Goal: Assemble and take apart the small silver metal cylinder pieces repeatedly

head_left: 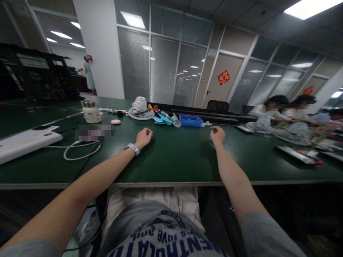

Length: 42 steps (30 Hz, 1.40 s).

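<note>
My left hand [144, 137], with a light watch on the wrist, rests on the green table [174, 157] with its fingers curled in. No object shows in it. My right hand [218, 135] is farther right, held low at the table, its fingers bent together and pointing left. A faint clear patch shows under its fingers, too blurred to name. Beyond the hands lie light blue fan blades [163, 118] and a blue plastic basket [190, 120]. A white fan head [139, 104] sits on a round white grille [141, 114] behind my left hand.
At left are a patterned bottle [91, 111], a pink oval object [115, 122], a looped white cable [82, 157] and a white device [29, 141]. Long black bars [198, 112] run along the back. At right, other people [278, 107] work near clear-wrapped parts and a flat tray [297, 154].
</note>
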Tool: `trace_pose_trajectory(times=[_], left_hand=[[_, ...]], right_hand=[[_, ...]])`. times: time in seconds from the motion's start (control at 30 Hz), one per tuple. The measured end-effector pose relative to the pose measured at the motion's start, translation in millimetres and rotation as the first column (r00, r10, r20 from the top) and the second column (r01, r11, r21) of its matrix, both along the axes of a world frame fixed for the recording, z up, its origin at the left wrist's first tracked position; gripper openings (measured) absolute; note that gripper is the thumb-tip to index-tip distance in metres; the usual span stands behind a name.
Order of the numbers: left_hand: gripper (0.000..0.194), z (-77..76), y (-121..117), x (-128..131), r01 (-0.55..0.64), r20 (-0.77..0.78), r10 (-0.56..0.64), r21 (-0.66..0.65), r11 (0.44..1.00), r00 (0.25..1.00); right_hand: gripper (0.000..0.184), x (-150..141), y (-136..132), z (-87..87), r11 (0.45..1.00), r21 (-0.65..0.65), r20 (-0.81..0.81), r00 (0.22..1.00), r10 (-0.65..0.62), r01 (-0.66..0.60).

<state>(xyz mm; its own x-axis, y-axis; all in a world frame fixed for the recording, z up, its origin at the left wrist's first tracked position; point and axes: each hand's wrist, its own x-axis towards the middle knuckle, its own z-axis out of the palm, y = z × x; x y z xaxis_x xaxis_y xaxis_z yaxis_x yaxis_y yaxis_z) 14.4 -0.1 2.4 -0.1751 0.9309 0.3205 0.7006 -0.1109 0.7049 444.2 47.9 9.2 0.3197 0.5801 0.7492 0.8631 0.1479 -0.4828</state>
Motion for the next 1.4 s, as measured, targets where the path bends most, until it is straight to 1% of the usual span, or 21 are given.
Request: trace_pose_trajectory(times=[0.17, 0.27, 0.33, 0.47, 0.57, 0.63, 0.73, 0.8, 0.87, 0.93, 0.97, 1.03, 1.07, 1.1, 1.13, 1.17, 1.23, 1.3, 1.33, 1.4], left_hand=[[0.021, -1.2, 1, -1, -0.001, 0.004, 0.001, 0.003, 1.0, 1.0], [0.021, -0.5, 0, -1, 0.0, 0.008, 0.0, -0.001, 1.0, 1.0], [0.021, 0.4, -2, 0, 0.002, 0.003, -0.002, 0.0, 1.0, 1.0], [0.02, 1.4, -4, 1, 0.003, -0.002, -0.003, 0.016, 1.0, 1.0], [0.021, 0.8, -4, 1, 0.001, 0.004, -0.001, 0.012, 1.0, 1.0], [0.021, 0.3, -3, 1, -0.001, 0.007, 0.001, 0.008, 1.0, 1.0], [0.021, -0.4, -3, 0, 0.002, 0.01, -0.002, 0.005, 1.0, 1.0], [0.021, -0.8, -2, 0, 0.01, 0.015, -0.01, 0.006, 1.0, 1.0], [0.02, -1.2, -1, 0, 0.017, 0.018, -0.017, 0.008, 1.0, 1.0], [0.02, -1.6, -1, 0, 0.018, 0.017, -0.018, 0.011, 1.0, 1.0], [0.02, -1.7, 0, -1, 0.018, 0.016, -0.018, 0.01, 1.0, 1.0], [0.02, -1.5, -1, -1, 0.016, 0.017, -0.016, 0.007, 1.0, 1.0], [0.02, -1.2, -1, 0, 0.018, 0.018, -0.019, 0.004, 1.0, 1.0], [0.021, -0.5, -3, 0, 0.024, 0.021, -0.024, 0.004, 1.0, 0.999], [0.023, 0.4, -4, 1, 0.036, 0.025, -0.036, 0.009, 0.999, 0.999], [0.025, 1.7, -6, 2, 0.053, 0.03, -0.053, 0.023, 0.998, 0.998], [0.029, 5.0, -11, 5, 0.098, 0.038, -0.102, 0.09, 0.991, 0.994], [0.031, 8.7, -16, 10, 0.151, 0.045, -0.163, 0.2, 0.968, 0.986], [0.031, 10.4, -18, 13, 0.18, 0.053, -0.199, 0.25, 0.951, 0.979], [0.032, 13.1, -21, 18, 0.235, 0.075, -0.272, 0.324, 0.917, 0.959]], right_hand=[[0.038, -4, -2, -2.6, 0.997, 0.016, -0.012, 0.997, -0.076, 0.076], [0.046, -7, -2, -4.4, 0.986, -0.07, -0.047, 0.987, -0.153, 0.15], [0.048, -9, -2, -4.7, 0.976, -0.131, -0.045, 0.983, -0.179, 0.172], [0.046, -17, -4, -2.9, 0.95, -0.211, 0.016, 0.973, -0.232, 0.23], [0.046, -21, -6, -2.6, 0.928, -0.233, 0.03, 0.956, -0.292, 0.291], [0.048, -22, -7, -3.7, 0.924, -0.245, -0.022, 0.951, -0.309, 0.295], [0.053, -20, -9, -4.4, 0.905, -0.316, -0.107, 0.937, -0.333, 0.286], [0.059, -19, -10, -2.6, 0.887, -0.351, -0.106, 0.929, -0.355, 0.299], [0.064, -23, -10, 1.3, 0.892, -0.341, -0.081, 0.936, -0.343, 0.297], [0.066, -37, -9, 5.9, 0.922, -0.306, -0.05, 0.963, -0.263, 0.236], [0.065, -48, -9, 7.8, 0.941, -0.287, -0.033, 0.98, -0.194, 0.177], [0.065, -78, -8, 9.2, 0.966, -0.257, -0.014, 1.0, -0.007, 0.004], [0.066, -96, -8, 8.4, 0.964, -0.245, -0.019, 0.995, 0.102, -0.104], [0.068, -116, -8, 6.5, 0.947, -0.236, -0.037, 0.976, 0.215, -0.217], [0.069, -135, -9, 3.5, 0.914, -0.232, -0.067, 0.943, 0.325, -0.332], [0.071, -154, -10, -0.3, 0.869, -0.227, -0.106, 0.898, 0.427, -0.44], [0.072, -187, -12, -9.7, 0.759, -0.213, -0.193, 0.788, 0.585, -0.615], [0.071, -211, -13, -19.3, 0.658, -0.199, -0.282, 0.685, 0.672, -0.727], [0.072, -220, -14, -23.5, 0.619, -0.192, -0.325, 0.644, 0.692, -0.762], [0.073, -230, -14, -29.7, 0.568, -0.179, -0.408, 0.586, 0.7, -0.804]])
